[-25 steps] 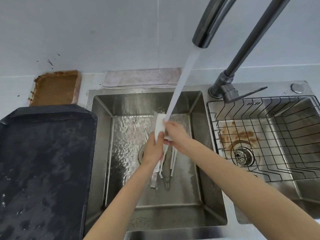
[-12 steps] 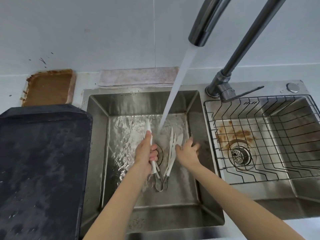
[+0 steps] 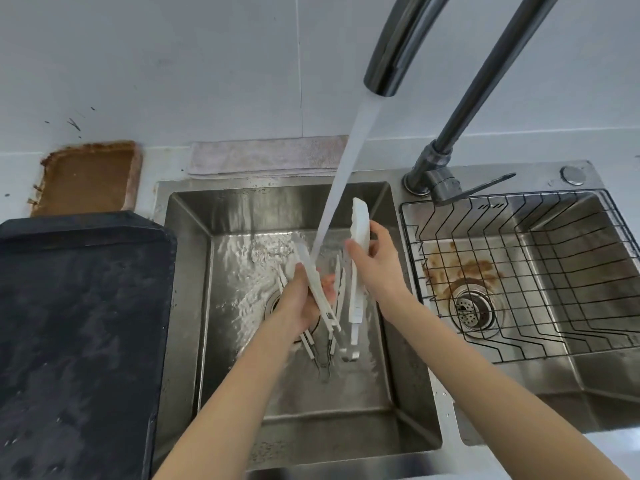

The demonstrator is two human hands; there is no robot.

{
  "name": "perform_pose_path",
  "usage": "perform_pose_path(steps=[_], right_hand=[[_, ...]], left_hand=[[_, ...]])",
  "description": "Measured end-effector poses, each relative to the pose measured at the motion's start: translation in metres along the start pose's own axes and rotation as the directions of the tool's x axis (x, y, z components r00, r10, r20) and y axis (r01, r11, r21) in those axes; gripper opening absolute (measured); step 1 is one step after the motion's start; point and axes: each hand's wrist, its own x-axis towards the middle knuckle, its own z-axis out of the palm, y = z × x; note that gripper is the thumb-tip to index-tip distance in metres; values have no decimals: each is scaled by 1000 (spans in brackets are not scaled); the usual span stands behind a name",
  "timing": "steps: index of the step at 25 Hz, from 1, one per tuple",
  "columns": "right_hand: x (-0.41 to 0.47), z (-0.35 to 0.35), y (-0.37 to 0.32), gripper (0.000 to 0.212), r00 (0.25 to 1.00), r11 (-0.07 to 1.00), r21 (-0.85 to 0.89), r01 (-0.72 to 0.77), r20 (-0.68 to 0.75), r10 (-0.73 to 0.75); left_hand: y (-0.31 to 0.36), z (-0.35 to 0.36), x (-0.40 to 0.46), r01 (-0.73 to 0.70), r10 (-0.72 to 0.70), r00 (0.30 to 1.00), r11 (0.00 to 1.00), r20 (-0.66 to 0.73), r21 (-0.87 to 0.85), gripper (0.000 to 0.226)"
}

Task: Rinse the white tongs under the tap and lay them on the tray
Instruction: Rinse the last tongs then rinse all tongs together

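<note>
Both hands work over the left basin of the sink [image 3: 187,271], under the running tap [image 3: 388,64]. The left hand [image 3: 298,299] has its fingers curled round 1 white tong piece [image 3: 317,289], whose upper end sits right where the water stream [image 3: 343,181] lands. The right hand [image 3: 375,268] pinches a 2nd white tong piece [image 3: 358,258] between thumb and fingers, holding it just right of the stream, not in it. Each piece runs near-to-far, broad end far and up, narrow end near and down toward the basin floor. More white pieces [image 3: 341,289] lie on the floor between the hands, beside the drain; how many I cannot tell.

The dark tray [image 3: 83,341] lies to the left of the sink, well apart from both hands and level with them along the near-far line. The left hand is the nearer to it, so I judge that its piece would travel left over the basin wall, and keeping its long axis near-to-far would match the tray's length. Rinsing seems unfinished, since the right piece is not under the water
</note>
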Motion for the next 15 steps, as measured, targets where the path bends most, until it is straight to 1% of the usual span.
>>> perform_pose_path(steps=[3, 7, 9, 12, 15], right_hand=[[-5, -4, -2, 55, 996, 995, -54, 86, 5, -86], [-20, -3, -1, 55, 986, 976, -157, 150, 91, -137], [-21, 3, -4, 56, 978, 965, -199, 173, 147, -145], [-13, 18, -18, 57, 967, 954, -242, 178, 223, -124], [-1, 32, -28, 51, 949, 951, -253, 175, 300, -95]], left_hand=[[-6, -1, -3, 17, -16, 999, 1000, 37, -14, 38], [-12, -9, -14, 32, -30, 998, 999, 63, -25, 31], [-8, -14, -17, -3, 5, 999, 999, 47, -53, 29], [10, -28, -20, -103, 104, 995, 990, 7, -96, 32], [28, -40, -23, -168, 166, 986, 979, -29, -112, 32]])
